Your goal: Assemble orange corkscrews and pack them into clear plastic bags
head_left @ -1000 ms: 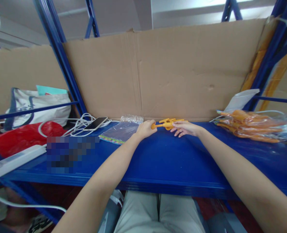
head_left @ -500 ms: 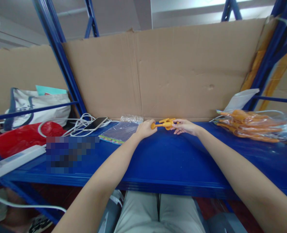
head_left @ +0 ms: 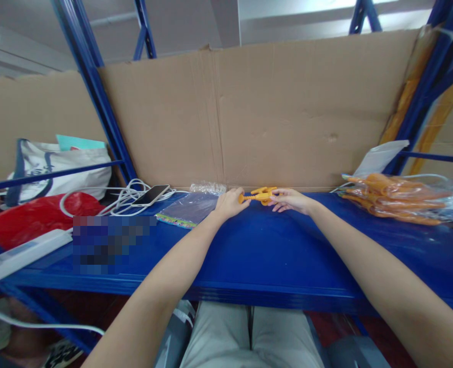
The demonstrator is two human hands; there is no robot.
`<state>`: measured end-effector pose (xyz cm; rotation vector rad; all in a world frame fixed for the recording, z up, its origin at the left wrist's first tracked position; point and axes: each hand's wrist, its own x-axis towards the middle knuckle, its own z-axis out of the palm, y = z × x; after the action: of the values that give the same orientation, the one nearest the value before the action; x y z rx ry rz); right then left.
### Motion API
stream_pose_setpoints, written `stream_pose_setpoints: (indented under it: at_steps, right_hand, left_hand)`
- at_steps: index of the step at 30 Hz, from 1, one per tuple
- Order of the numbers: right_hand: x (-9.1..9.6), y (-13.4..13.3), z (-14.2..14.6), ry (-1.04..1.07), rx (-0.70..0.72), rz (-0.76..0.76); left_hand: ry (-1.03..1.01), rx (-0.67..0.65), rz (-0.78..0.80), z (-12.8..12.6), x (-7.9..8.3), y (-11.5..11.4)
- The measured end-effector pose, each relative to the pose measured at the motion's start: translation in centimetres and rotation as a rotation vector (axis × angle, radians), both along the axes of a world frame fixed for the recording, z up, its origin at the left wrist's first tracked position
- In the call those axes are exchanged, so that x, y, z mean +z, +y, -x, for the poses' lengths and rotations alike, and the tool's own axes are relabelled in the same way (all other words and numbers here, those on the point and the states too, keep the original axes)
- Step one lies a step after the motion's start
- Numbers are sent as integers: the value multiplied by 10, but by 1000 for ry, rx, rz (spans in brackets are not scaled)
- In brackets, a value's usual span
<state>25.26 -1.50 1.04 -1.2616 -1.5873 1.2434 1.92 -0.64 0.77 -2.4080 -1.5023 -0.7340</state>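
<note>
Both my hands hold one orange plastic piece (head_left: 262,196) at the back of the blue table, close to the cardboard. It has a rounded end, a ribbed shaft and a wider body with a bar along its top. My left hand (head_left: 232,203) is closed on the rounded end at the left. At the other end, my right hand (head_left: 290,200) pinches the body between thumb and fingers, its lower fingers hanging loose. A clear plastic bag (head_left: 191,207) with a colourful printed edge lies flat beside my left hand.
Clear bags of orange plastic pieces (head_left: 395,199) lie on the right of the blue table (head_left: 272,255). On the left are a phone (head_left: 151,195), white cables (head_left: 124,199), a red bag (head_left: 38,217) and a white power strip (head_left: 30,254). A cardboard panel (head_left: 280,112) stands behind.
My left hand has moved very slightly right along the orange piece, and a little less of the ribbed shaft shows. Everything else looks the same.
</note>
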Motion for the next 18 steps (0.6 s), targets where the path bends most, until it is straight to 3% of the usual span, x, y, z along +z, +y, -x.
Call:
stream_pose_setpoints:
  at_steps: [18]
  right_hand:
    - [2, -3, 4, 7, -35, 3]
  left_hand:
    - [-34, -33, -26, -1, -2, 0]
